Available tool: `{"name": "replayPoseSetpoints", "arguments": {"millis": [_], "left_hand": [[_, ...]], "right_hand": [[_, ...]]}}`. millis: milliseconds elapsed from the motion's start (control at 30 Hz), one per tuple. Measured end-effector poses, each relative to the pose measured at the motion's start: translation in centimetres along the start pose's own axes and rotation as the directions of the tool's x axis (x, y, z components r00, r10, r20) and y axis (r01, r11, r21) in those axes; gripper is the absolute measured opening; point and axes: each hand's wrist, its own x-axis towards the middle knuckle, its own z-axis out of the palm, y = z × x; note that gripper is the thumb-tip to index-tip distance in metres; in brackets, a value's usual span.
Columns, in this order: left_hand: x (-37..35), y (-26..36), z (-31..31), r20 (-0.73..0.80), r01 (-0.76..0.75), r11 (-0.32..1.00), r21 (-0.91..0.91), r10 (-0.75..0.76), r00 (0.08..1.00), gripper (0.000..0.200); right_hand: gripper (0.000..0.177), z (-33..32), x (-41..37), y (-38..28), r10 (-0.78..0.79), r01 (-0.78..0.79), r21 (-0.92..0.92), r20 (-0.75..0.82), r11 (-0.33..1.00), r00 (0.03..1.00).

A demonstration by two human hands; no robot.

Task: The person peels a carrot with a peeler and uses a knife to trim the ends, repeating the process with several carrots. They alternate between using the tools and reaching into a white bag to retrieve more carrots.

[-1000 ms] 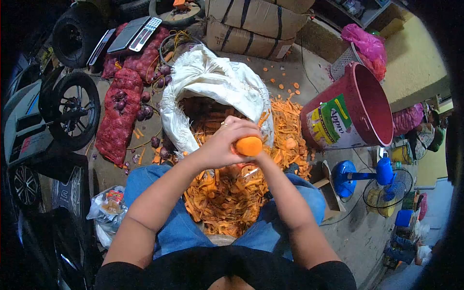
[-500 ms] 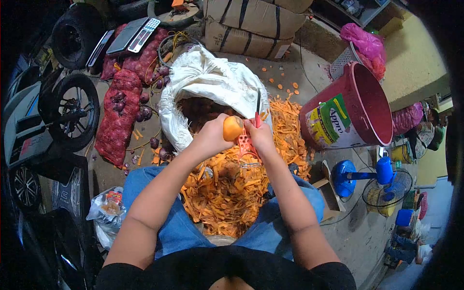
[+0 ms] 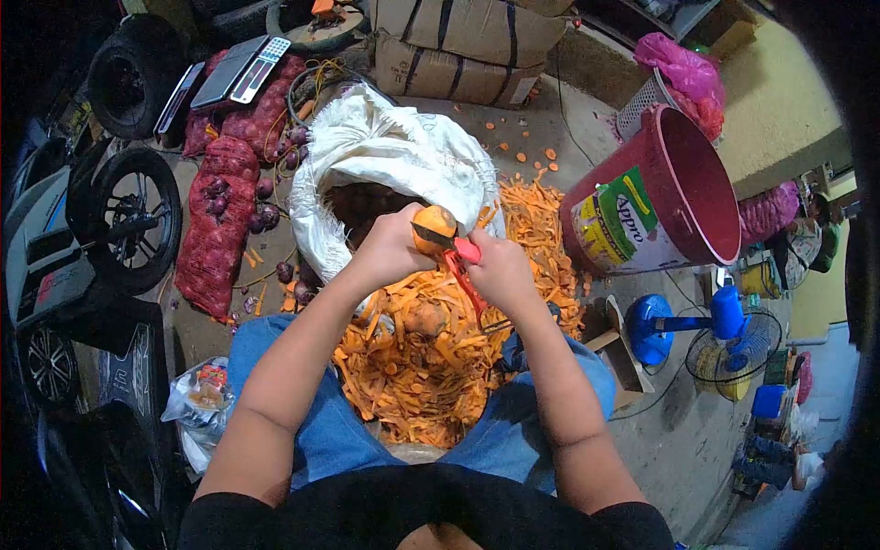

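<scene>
My left hand (image 3: 392, 246) is wrapped around a thick carrot (image 3: 438, 220), its rounded end pointing up. A knife (image 3: 467, 250) with a red-pink handle is in my right hand (image 3: 504, 270), its dark blade lying across the carrot. The same hand also keeps a red peeler (image 3: 467, 286), which hangs down below the fingers. Under both hands spreads a heap of orange peelings (image 3: 403, 403), with a rounded, brownish carrot-like piece (image 3: 427, 319) on top. Just beyond them stands an open white woven sack (image 3: 403, 142) with a dark interior.
A tilted maroon bucket (image 3: 577, 206) stands right, near a blue fan (image 3: 649, 330) and an open cardboard box (image 3: 623, 362). Red mesh sacks of onions (image 3: 220, 252) and scales (image 3: 229, 78) are left, beside a motorcycle wheel (image 3: 137, 215). Wrapped bales (image 3: 458, 69) lie behind.
The knife has swung from pointing up beside the carrot to lying across it. My right hand has turned, and the peeler now slants down to the right.
</scene>
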Motion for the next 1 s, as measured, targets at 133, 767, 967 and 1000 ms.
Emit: {"name": "replayPoseSetpoints", "arguments": {"millis": [133, 767, 967, 1000], "left_hand": [[0.0, 0.2, -0.1, 0.001, -0.024, 0.995, 0.1, 0.024, 1.0, 0.039], [-0.5, 0.3, -2.3, 0.277, -0.157, 0.98, 0.122, 0.119, 0.953, 0.04], [-4.2, 4.4, 1.0, 0.38, -0.488, 0.872, -0.035, 0.463, 0.801, 0.049], [-4.2, 4.6, 0.7, 0.413, -0.384, 0.922, -0.04, 0.365, 0.834, 0.051]], "right_hand": [[0.012, 0.2, -0.1, 0.1, -0.002, 0.002, 0.0, -0.043, 1.0, 0.999], [0.011, 1.6, 0.3, 0.8, -0.106, 0.095, 0.229, 0.034, 0.969, 0.994], [0.02, 4.6, 2.0, 5.3, 0.333, -0.405, 0.136, 0.37, 0.904, 0.867], [0.022, 6.5, 1.8, 6.1, 0.383, -0.433, 0.065, 0.361, 0.899, 0.85]]}}
